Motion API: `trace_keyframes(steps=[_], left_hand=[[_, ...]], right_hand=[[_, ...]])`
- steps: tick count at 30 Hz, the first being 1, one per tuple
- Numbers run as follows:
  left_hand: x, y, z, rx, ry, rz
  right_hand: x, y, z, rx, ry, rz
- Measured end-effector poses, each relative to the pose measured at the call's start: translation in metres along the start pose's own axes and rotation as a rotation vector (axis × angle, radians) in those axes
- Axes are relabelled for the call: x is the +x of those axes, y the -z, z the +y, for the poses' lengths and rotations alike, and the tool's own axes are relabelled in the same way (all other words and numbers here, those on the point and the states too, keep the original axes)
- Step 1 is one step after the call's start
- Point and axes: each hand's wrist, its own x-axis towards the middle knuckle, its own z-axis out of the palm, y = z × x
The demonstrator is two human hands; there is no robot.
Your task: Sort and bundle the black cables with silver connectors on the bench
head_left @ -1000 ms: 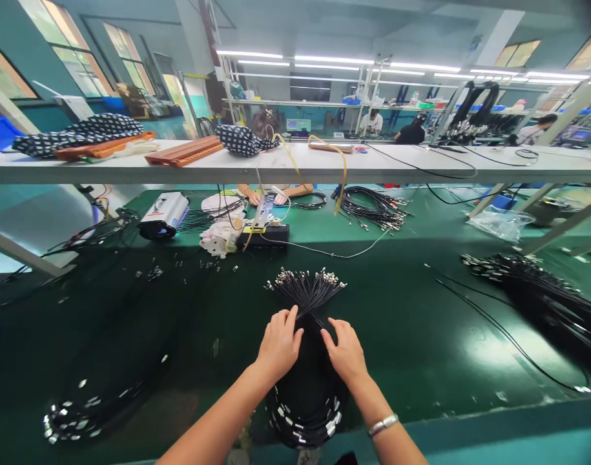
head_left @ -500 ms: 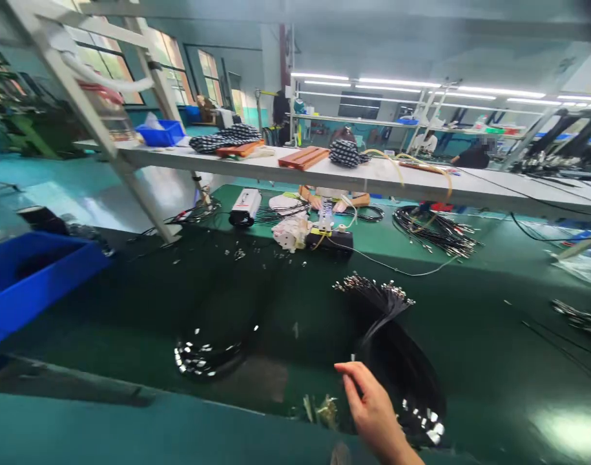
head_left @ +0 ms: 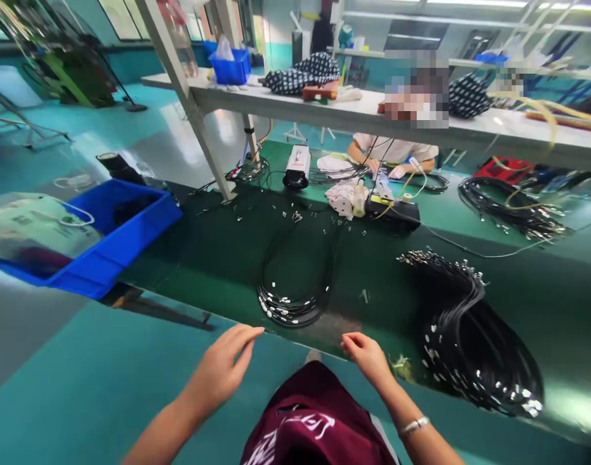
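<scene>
My left hand [head_left: 225, 365] hovers by the table's front edge, its fingers stretched out and the thumb apart, with nothing in it. Across from it, my right hand [head_left: 366, 356] is loosely closed at the edge, fingers curled together, and I see nothing in it. Just beyond both hands lies a looped bundle of black cables [head_left: 295, 316] with white tags and metal ends; neither hand touches it. To the right of my right hand rests a larger bundle of black cables [head_left: 506, 349], its many metal tips fanned out at the back.
A blue bin [head_left: 96, 274] with a bag in it stands at the left end of the green table [head_left: 217, 258]. Loose small metal bits lie mid-table. A co-worker [head_left: 396, 152] works opposite, behind a black device [head_left: 394, 213]. A raised shelf [head_left: 285, 106] crosses above.
My view has swung left and down. My left hand has come into view, and my right hand has drawn away from the large cable bundle toward the table edge.
</scene>
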Motion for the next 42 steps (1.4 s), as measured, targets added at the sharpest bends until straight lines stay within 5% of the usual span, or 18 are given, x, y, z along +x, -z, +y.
trace_keyframes(steps=[3,6,10,13,21,29,34,42], left_hand=[[0.016,-0.024,-0.035,0.006,-0.099,-0.158],[0.042,-0.050,-0.058,0.055,-0.162,-0.189],[0.084,-0.075,-0.060,0.108,-0.314,-0.261],[0.112,-0.087,-0.051,0.192,-0.295,-0.401],[0.165,-0.087,-0.065,0.268,-0.220,-0.705],[0.222,-0.100,-0.079,0.086,-0.228,-1.053],[0.229,-0.096,-0.080,0.041,-0.252,-1.047],[0.204,-0.103,-0.067,0.114,-0.329,-0.834]], right_hand=[[0.009,-0.014,0.006,0.080,-0.149,-0.050],[0.018,-0.039,-0.001,0.139,-0.220,-0.087],[0.029,-0.072,-0.017,0.241,-0.304,-0.124],[0.033,-0.083,-0.026,0.308,-0.338,-0.098],[0.018,-0.098,-0.023,0.531,-0.423,0.202],[-0.003,-0.186,-0.033,0.791,-0.338,0.519],[-0.023,-0.226,-0.031,0.874,-0.379,0.638],[-0.033,-0.240,-0.037,0.805,-0.365,0.693]])
